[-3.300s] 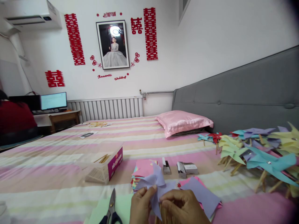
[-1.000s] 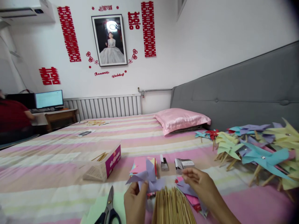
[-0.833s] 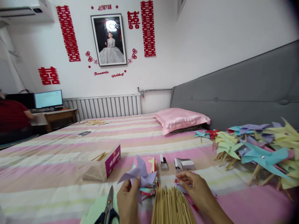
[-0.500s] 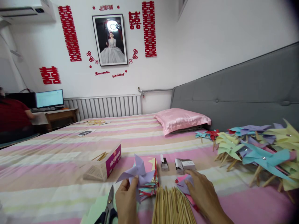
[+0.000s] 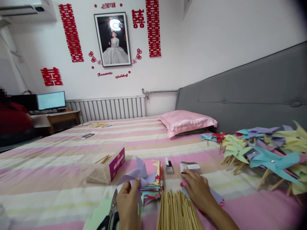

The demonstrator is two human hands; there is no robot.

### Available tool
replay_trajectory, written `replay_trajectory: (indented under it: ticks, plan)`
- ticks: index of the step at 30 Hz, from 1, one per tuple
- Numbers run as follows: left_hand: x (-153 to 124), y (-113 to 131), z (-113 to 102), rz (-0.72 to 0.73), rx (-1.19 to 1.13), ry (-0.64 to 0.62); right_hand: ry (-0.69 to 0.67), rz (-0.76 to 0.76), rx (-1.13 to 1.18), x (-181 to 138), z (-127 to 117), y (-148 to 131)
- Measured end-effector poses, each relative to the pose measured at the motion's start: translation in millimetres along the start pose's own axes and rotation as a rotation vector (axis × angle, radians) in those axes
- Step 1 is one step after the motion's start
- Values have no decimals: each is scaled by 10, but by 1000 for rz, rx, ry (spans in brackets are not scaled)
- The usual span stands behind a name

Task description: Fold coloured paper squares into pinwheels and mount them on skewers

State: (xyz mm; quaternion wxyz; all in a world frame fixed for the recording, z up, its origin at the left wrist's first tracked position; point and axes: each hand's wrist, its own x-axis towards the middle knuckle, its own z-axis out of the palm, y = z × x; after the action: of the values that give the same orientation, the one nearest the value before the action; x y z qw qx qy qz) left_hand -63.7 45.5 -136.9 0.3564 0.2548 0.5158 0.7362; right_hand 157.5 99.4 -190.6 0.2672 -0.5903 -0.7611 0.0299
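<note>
My left hand point(image 5: 129, 204) pinches a lavender paper pinwheel point(image 5: 142, 172) at its centre, with the blades spread above the fingers. My right hand point(image 5: 198, 189) stretches its fingers forward to the near edge of a small grey-white box point(image 5: 192, 167); I cannot tell whether they touch it. Beneath this hand lie purple and pink papers point(image 5: 217, 195), partly covered. Between the hands is a bundle of thin wooden sticks point(image 5: 177, 210). A stack of coloured paper point(image 5: 157, 179) stands behind the pinwheel. Dark-handled scissors point(image 5: 112, 210) rest on pale green paper point(image 5: 99, 215) beside my left hand.
Finished pinwheels point(image 5: 263, 156) on sticks are heaped at the right. A clear plastic box point(image 5: 102, 172) with a purple label holds a few sticks. Another small open box point(image 5: 169, 166) sits centrally. Behind are a pink pillow point(image 5: 188, 123) and a person in red point(image 5: 14, 118).
My right hand has let go of the purple paper and moved forward and left to the small box. My left hand still holds the pinwheel, tilted slightly differently.
</note>
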Motion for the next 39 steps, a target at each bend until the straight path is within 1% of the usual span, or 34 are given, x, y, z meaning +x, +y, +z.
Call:
replay_trajectory:
  ticks: [4,8,13,25,28,34,39]
  plan:
    - [-16,25,14,-8,-17,-12,8,10,-12,10,40,25]
    - [-21,17,4,-13,-10,-6,23,-5,-9,15,9,3]
    - [-1,-10,-9,-12,12,-3,5,-35,-4,4,2,1]
    - [-38,24,9,-13,14,-24,-54,77,-18,3,178,95]
    - [-39,26,17,-15,8,-29,-70,80,-3,-9,189,92]
    - [-28,4,11,-11,11,-36,-58,51,56,-1,156,66]
    - [-35,0,3,-3,6,-35,-8,41,143,12,19,3]
